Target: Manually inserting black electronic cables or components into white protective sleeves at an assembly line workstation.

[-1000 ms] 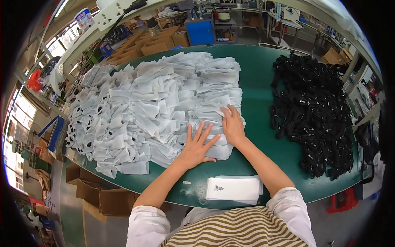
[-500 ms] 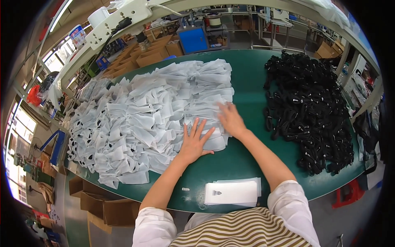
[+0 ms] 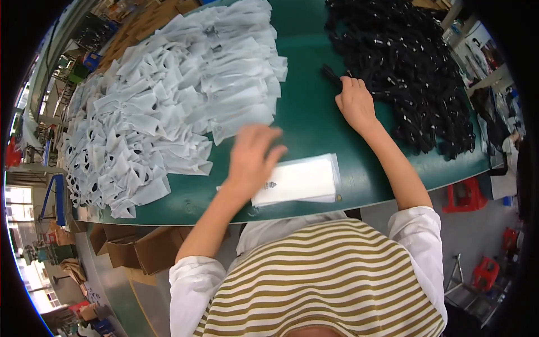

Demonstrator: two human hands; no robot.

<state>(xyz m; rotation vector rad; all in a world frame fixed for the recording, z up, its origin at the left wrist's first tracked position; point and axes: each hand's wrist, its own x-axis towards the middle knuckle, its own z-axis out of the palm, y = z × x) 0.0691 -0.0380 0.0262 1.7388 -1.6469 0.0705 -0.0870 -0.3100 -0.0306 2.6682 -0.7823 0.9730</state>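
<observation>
The right hand (image 3: pixel 356 104) is at the inner side of a heap of black bundles (image 3: pixel 404 67), which covers the right part of the green bench (image 3: pixel 306 132). Its fingers are curled together with the thumb and seem to grip one end of a single black bundle (image 3: pixel 331 74) that pokes out toward the bench's middle; taking it by the end probably frees it from its neighbours without dragging them along.

The left hand (image 3: pixel 251 160) is blurred, its fingers loosely curved and the thumb held apart, over the left end of a stack of flat white sleeves (image 3: pixel 306 177). No object can be made out in its grasp, and whether it touches the stack cannot be told.

That stack lies near the bench's front edge, right before the person, likely to keep it within easy reach of both hands. Whitish translucent pouches (image 3: pixel 238 73) fill the bench's left part; those nearest the middle lie in overlapping rows, perhaps to save room, while toward the left edge they pile up loosely. A bare strip of bench parts them from the black heap, presumably so the two kinds stay unmixed.
</observation>
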